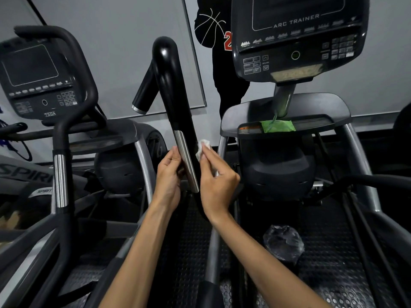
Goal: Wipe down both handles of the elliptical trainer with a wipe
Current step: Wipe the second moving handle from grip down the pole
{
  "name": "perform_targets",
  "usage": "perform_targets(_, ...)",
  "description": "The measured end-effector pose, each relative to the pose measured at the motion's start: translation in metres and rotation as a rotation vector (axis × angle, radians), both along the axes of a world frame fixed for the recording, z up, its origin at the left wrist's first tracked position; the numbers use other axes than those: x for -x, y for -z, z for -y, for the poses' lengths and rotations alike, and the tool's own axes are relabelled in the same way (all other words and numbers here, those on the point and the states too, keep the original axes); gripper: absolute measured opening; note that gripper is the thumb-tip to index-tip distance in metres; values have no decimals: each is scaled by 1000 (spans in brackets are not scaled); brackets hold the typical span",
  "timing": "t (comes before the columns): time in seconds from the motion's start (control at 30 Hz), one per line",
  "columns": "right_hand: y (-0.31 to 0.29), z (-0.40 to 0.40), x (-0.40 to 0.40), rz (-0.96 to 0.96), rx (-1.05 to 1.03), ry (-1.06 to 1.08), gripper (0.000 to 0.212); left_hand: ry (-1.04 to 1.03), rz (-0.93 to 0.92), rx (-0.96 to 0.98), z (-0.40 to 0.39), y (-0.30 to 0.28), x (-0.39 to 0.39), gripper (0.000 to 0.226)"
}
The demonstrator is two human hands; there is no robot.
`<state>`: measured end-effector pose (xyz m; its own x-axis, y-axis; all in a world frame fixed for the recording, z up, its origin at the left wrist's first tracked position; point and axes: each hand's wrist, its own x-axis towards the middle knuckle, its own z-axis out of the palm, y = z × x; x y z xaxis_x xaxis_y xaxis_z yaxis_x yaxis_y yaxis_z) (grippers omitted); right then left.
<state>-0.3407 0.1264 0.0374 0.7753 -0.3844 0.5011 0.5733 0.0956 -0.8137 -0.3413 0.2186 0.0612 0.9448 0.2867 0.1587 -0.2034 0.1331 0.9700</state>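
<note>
The person reaches both bare forearms up from the bottom edge of the view toward the black left handle (172, 90) of the elliptical trainer, which rises tilted toward the upper left and curves over at its top. Low on the handle sits a polished metal grip plate (186, 162).

The left hand (167, 176) is held upright, palm turned inward, its fingers curled loosely around the left side of the metal plate and touching it, thumb toward the viewer. The right hand (216, 177) comes up on the opposite side, knuckles outward, its fingers bent and pinching a crumpled white wipe (202, 147) against the handle's right side, just beside the top of the metal plate.

Behind the hands stands the console (298, 38) marked ARC TRAINER, and on the tray's front edge below it lies a green wipe packet (278, 126). A crumpled clear plastic bag (283, 243) rests on the studded black foot platform at the lower right. A second machine's console (36, 80) stands to the left.
</note>
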Motion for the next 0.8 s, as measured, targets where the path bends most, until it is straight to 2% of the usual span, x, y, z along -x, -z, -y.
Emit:
perform_targets(0.1, 6, -7, 13, 64, 85, 26, 29, 3, 4, 26, -1, -1, 0, 52)
perform_targets(0.23, 30, -1, 16, 32, 73, 15, 29, -39, 13, -11, -2, 2, -2, 35)
perform_targets(0.37, -2, -7, 9, 24, -23, -1, 26, -20, 12, -21, 1, 5, -2, 38)
perform_targets(0.53, 34, -3, 12, 129, 137, 63, 28, -50, 14, -49, -2, 5, -3, 50)
perform_targets(0.67, 26, -1, 5, 7, -2, 31, 27, -51, 20, -60, -2, 9, -4, 40)
perform_targets(0.73, 8, -5, 6, 21, -22, 20, 26, -29, 28, -50, -1, 9, -4, 43)
perform_targets(0.8, 8, -9, 11, 87, 43, 46, 27, -15, 21, -25, 0, 8, -3, 45)
